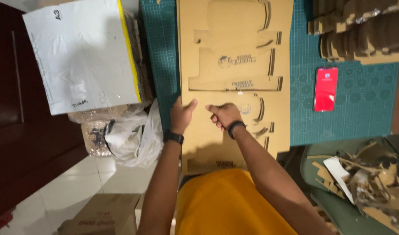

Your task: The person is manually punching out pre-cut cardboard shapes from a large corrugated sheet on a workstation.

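On the green cutting mat (pixel 164 52) lies a long die-cut cardboard sheet (pixel 234 56), stretching from the far edge toward the person's yellow shirt. Both hands rest on its near half. At its left edge the left hand (pixel 181 115) sits with thumb spread on top and fingers seemingly curled at the edge (whether it actually grips the edge I cannot tell). Just beside it, the right hand (pixel 224 115) is loosely curled, knuckles up, pressing on the sheet. A red phone (pixel 326 88) lies on the mat to the right, near stacked cardboard pieces (pixel 360 30); cardboard scraps (pixel 369 178) fill a green bin.
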